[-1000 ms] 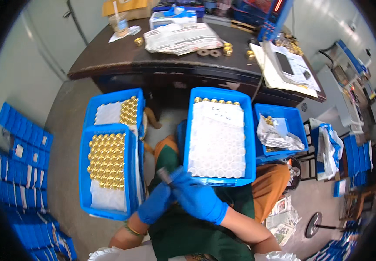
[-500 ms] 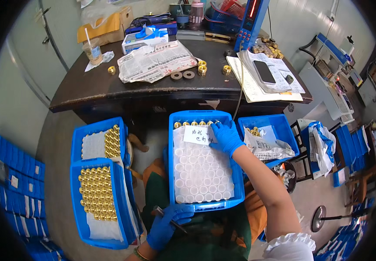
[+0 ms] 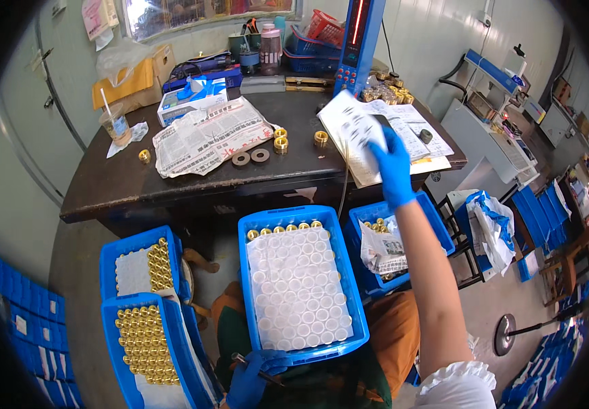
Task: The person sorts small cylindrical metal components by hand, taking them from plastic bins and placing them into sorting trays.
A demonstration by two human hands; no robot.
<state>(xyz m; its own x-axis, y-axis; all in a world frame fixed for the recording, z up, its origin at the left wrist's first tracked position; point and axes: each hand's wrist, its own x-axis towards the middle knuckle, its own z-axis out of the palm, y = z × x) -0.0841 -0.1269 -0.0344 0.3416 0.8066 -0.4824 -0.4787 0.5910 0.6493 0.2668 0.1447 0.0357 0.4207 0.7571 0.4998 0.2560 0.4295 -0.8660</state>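
Over the right side of the desk, my right hand [image 3: 394, 167] grips a white card [image 3: 350, 126] with handwriting, slightly blurred. My left hand [image 3: 248, 386] is closed around a slim metal tool [image 3: 261, 373] at the near left corner of a blue crate [image 3: 246, 262] in front of me; its exact kind is unclear. Inside that crate, a translucent white sheet [image 3: 296, 283] lies over rows of round pieces. Brass rings [image 3: 283, 229] show uncovered along the far edge.
To the left stand two blue crates [image 3: 107, 320] with brass rings [image 3: 146, 341]. Another blue crate [image 3: 437, 217], at right, holds newspaper and brass pieces. The dark desk [image 3: 206, 189] bears newspaper [image 3: 209, 136], papers [image 3: 437, 151], a cup [image 3: 115, 125] and a blue device [image 3: 358, 51].
My right hand has lifted the card off the crate's sheet and carried it up and right over the desk. My left hand stays near the crate's corner. The view has tilted upward.
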